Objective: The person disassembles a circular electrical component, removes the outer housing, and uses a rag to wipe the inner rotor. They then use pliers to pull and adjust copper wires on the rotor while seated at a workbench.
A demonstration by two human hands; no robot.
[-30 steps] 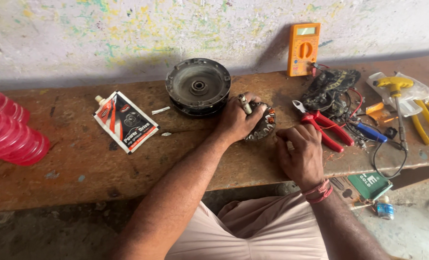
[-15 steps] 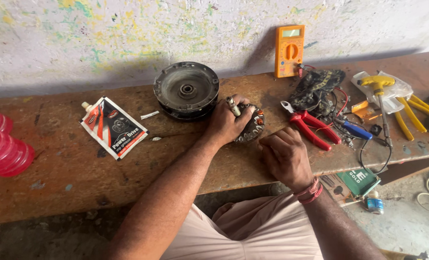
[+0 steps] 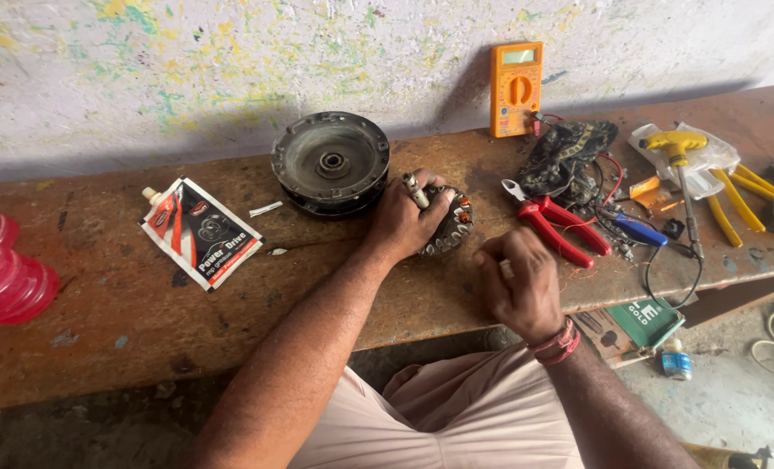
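**Left hand grips wound stator on the worktop**

The left hand [image 3: 404, 219] lies over a round wound stator [image 3: 450, 227] — the part sticks out from under the palm toward 3 o'clock, its short metal shaft [image 3: 416, 190] poking up between the fingers at 12 o'clock. The hand is closed around it, pressing it onto the worn brown worktop [image 3: 100, 304]. The stator looks dark, with coppery windings and pale tabs around its edge; much of it is hidden by the hand.

The right hand [image 3: 519, 282] hovers at 4 o'clock from the stator, just apart from it, curled into a loose fist; whether it pinches anything cannot be told.

Touching the stator's 11 o'clock side sits one dark round motor housing [image 3: 330, 163] with a hub at its centre. At 9 o'clock lies one white-and-red pouch [image 3: 201, 233] with a spout. At 3 o'clock — one pair of red-handled pliers [image 3: 554, 224], one blue-handled tool [image 3: 639, 231], and a tangle of dark wires [image 3: 569, 155]. One orange multimeter [image 3: 516, 89] leans on the wall at 1 o'clock. Farther right lies one yellow T-handle tool [image 3: 678, 148]. Pink ribbed plastic [image 3: 0, 274] shows at the far left edge.
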